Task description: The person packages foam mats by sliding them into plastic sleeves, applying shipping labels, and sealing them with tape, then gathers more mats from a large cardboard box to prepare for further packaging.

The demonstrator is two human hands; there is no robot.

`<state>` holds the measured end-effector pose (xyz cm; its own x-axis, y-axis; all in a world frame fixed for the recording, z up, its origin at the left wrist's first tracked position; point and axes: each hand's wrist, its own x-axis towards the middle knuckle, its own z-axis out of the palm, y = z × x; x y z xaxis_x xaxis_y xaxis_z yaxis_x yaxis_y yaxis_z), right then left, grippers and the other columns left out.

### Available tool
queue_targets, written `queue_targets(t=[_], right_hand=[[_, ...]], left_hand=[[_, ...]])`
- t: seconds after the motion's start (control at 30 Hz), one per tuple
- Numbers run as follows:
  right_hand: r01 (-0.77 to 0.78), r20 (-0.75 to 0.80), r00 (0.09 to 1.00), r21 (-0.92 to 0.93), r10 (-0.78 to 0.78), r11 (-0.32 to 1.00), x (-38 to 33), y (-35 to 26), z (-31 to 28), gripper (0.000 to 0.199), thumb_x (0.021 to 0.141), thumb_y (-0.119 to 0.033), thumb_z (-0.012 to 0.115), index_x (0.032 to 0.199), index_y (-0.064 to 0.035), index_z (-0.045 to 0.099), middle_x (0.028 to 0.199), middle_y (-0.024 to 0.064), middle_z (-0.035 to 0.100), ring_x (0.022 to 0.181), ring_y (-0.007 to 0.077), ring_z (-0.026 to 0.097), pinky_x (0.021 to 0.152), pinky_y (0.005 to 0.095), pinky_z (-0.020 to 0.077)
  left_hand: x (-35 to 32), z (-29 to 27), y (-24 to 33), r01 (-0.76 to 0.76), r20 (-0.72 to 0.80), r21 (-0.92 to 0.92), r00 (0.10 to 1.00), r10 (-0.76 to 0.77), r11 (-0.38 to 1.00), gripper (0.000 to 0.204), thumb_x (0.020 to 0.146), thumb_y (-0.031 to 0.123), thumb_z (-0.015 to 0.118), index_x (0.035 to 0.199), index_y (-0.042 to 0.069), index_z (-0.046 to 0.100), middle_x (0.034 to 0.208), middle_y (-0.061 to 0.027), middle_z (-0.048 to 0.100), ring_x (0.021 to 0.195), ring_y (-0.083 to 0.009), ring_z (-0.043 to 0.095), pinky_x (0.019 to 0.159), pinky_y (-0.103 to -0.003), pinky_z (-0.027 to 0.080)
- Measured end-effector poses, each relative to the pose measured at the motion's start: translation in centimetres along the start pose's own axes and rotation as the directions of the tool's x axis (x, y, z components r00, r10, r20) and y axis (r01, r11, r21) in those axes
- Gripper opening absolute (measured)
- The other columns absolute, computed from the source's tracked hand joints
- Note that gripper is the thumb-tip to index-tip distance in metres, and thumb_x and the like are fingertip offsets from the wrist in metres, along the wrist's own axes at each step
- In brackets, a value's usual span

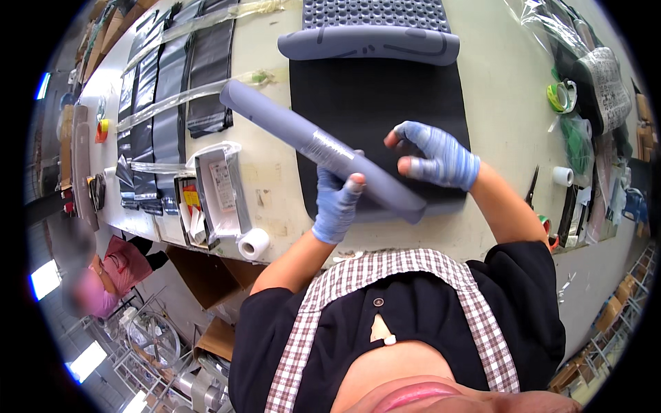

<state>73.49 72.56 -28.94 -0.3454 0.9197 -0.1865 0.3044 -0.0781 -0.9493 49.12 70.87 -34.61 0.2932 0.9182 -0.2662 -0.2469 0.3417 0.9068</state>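
Bench left: grey plastic mailer bags (pixel 172 76) lie in flat rows, none taken up.
Left hand (pixel 337 203): blue-gloved, closed around the rolled grey rubber mat with a white label (pixel 323 148), held slanted above the bench.
Right hand (pixel 437 155): blue-gloved, fingers spread, steadying the roll's lower end.
Progress: mat looks fully rolled; not bagged.
Beneath: flat black mat (pixel 379 117) unrolled on the cream worktable (pixel 502 89).

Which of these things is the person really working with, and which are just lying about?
In use:
rolled grey mat, gripped by left hand
black mat, under right hand

Lying about:
white tape roll
green tape roll
scissors
grey bags
open grey box
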Motion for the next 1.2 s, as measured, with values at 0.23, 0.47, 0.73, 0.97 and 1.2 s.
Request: queue_targets(t=[0.23,0.47,0.73,0.97,1.2], right_hand=[[-0.288,-0.016,0.956,-0.261,0.294,0.922,-4.4,3.3,2.8,0.069,0.077,-0.019,0.075,0.138,-0.0072,0.044,0.104,0.0234,0.066,0.096,0.0389,0.066,0.086,0.0402,0.052],[-0.091,0.275,0.935,-0.42,0.222,0.903,-8.0,4.4,1.0,0.068,0.069,-0.015,0.071,0.134,-0.0045,0.057,0.113,0.0203,0.065,0.11,0.0333,0.061,0.098,0.0368,0.0488],[0.001,-0.019,0.999,-0.801,-0.028,0.598,-8.1,4.7,6.4,0.058,0.078,-0.02,0.077,0.13,-0.0133,0.053,0.129,0.012,0.055,0.121,0.0324,0.054,0.102,0.0416,0.0445],[-0.026,0.147,0.974,-0.683,0.172,0.73,-4.6,5.1,4.2,0.052,0.074,-0.012,0.079,0.122,-0.0158,0.058,0.117,0.0136,0.06,0.11,0.0366,0.061,0.095,0.0413,0.0502],[0.038,0.08,0.997,-0.621,0.015,0.783,-9.1,6.3,7.7,0.054,0.065,-0.013,0.077,0.116,-0.0148,0.059,0.112,0.0131,0.06,0.102,0.0364,0.062,0.088,0.0412,0.0529]], left_hand=[[-3.0,-0.5,-3.9,-0.574,0.566,0.803,0.819,0.101,0.158,0.064,0.075,0.032,0.082,0.127,0.006,0.055,0.125,-0.0196,0.056,0.117,-0.0371,0.054,0.098,-0.047,0.046],[-7.5,-5.5,-8.4,-0.645,0.61,0.762,0.683,0.401,-0.059,0.019,0.075,0.016,0.079,0.094,0.018,0.076,0.093,-0.004,0.065,0.084,-0.0236,0.064,0.067,-0.037,0.051],[-9.5,-6.4,-7.4,-0.609,0.606,0.782,0.689,0.398,-0.137,0.042,0.071,0.008,0.071,0.113,0.012,0.07,0.099,-0.0079,0.065,0.088,-0.0268,0.063,0.071,-0.038,0.05],[-9.0,1.3,-9.9,-0.694,0.68,0.72,0.704,0.207,-0.005,0.066,0.07,0.028,0.077,0.13,0.007,0.06,0.127,-0.015,0.057,0.119,-0.0321,0.052,0.103,-0.047,0.04],[-10.7,-2.9,-9.8,-0.681,0.624,0.732,0.66,0.419,-0.018,0.041,0.076,0.02,0.073,0.113,0.007,0.063,0.116,-0.0128,0.06,0.108,-0.0325,0.057,0.098,-0.048,0.043]])
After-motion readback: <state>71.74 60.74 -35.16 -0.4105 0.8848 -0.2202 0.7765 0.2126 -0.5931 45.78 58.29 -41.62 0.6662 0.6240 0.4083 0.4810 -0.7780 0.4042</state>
